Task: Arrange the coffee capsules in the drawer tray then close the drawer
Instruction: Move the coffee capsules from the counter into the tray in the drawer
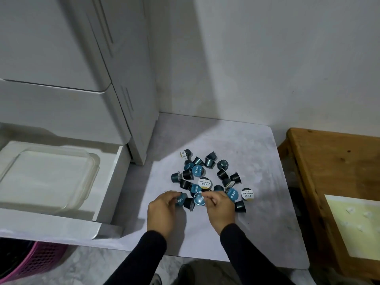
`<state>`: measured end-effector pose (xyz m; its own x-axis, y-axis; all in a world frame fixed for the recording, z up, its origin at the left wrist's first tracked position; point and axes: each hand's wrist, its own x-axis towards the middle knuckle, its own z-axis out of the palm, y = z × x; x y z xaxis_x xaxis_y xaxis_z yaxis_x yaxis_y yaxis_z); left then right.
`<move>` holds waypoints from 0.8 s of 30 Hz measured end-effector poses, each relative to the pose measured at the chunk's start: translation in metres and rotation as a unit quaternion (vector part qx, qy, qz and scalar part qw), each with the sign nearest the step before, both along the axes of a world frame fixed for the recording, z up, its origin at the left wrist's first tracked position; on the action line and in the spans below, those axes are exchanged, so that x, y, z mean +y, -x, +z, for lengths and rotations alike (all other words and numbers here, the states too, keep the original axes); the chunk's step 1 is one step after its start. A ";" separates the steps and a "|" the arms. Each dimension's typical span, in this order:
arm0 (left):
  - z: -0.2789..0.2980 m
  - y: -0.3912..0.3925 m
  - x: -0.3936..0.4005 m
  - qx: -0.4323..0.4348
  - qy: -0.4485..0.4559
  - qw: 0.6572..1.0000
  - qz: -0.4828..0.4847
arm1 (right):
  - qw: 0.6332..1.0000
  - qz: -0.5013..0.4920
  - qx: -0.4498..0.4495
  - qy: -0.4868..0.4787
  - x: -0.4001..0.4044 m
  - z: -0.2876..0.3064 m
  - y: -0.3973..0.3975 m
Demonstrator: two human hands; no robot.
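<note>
A pink basket (39, 262) sits on the floor at lower left. At right stands a wooden bench (329, 161), a pale yellow sheet (353, 229) lying on it.

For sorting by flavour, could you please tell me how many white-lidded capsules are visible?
3: one white-lidded capsule at the far-left edge of the capsule pile, one in its middle, one on its right edge. More may lie lid-down or hidden.

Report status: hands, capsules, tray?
Left hand and right hand each pinching a capsule. Capsule pile loose on mat. Tray empty, drawer open. Path clear.
</note>
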<state>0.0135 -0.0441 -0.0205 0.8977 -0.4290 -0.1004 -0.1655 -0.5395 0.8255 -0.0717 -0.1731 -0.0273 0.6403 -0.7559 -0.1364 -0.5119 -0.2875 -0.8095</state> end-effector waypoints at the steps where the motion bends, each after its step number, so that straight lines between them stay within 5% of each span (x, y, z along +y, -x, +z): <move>1: 0.005 -0.001 -0.001 0.004 0.011 1.000 0.009 | 1.000 -0.005 -0.013 -0.007 -0.002 0.004 -0.001; 8: 0.069 -0.029 -0.008 0.051 0.097 0.994 0.012 | 0.991 -0.024 -0.118 -0.049 -0.017 0.062 -0.026; 15: 0.145 -0.078 0.033 0.053 0.168 0.984 -0.039 | 0.978 0.062 -0.182 -0.078 0.001 0.135 -0.057; 24: 0.178 -0.189 0.155 0.029 0.020 0.985 -0.171 | 0.950 0.271 -0.153 -0.031 0.094 0.175 -0.137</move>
<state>0.2024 0.1112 0.1575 0.6934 -0.7098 -0.1239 -0.2833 -0.4267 0.8589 0.0656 -0.0794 0.1476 0.9500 -0.3001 0.0859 -0.0395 -0.3886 -0.9205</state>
